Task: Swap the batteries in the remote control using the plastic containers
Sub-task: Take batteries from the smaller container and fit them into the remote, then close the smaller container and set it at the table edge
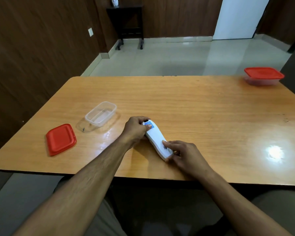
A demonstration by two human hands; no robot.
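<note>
both hands (pixel 134 129) (pixel 182 155) grip remote (pixel 156 138) mid-table (pixel 203 106) (face down).

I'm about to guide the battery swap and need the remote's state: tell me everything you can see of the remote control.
The remote control is a long white plastic body lying face down on the wooden table, running diagonally, far end up-left. A blue label sits near its far end, a small barcode sticker near its near end. The left hand grips the far end; the right hand pinches the near end, one finger on the back. The battery cover looks closed.
</note>
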